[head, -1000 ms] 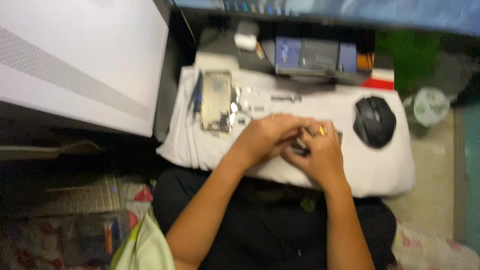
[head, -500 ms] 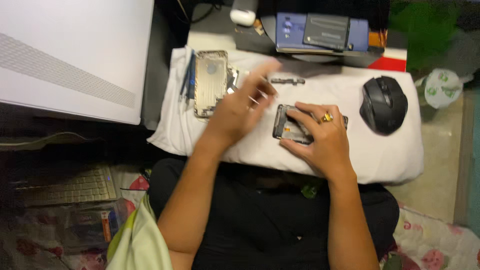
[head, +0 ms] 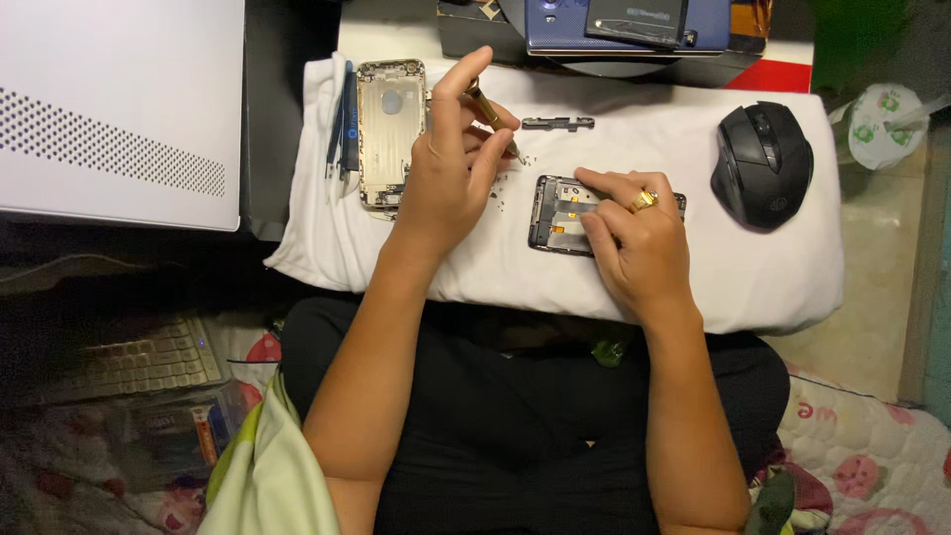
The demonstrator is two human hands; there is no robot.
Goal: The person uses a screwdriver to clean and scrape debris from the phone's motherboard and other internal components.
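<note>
Squarely on the Cloth: an Opened Phone Under One Hand, a Thin Tool in the Other

Squarely in the middle of the white cloth (head: 555, 277) lies an opened dark phone body (head: 557, 213), its inner parts showing. The right hand (head: 639, 243), which wears a gold ring (head: 644, 201), rests on it with curled fingers pressing down on its right half; it grips nothing. Left of it, the left hand (head: 451, 168) is raised a little and closed around a slim brass-coloured tool (head: 492, 114), pinched between thumb and fingers, its tip pointing down toward tiny loose screws (head: 515, 168) scattered on the cloth.

Bare cloth lies between the two hands and along the near edge, which hangs over toward the person's lap. A gold phone back shell (head: 389, 129) sits just beside the left hand, with blue-handled tools (head: 345, 129) at its far side near the cloth's left edge. A narrow dark metal strip (head: 558, 123) lies above the phone body. A black computer mouse (head: 763, 163) sits well apart at the right end. Beyond the cloth, a blue device (head: 624, 25) rests on the desk (head: 396, 30), and a white perforated case (head: 119, 109) stands to the left.
</note>
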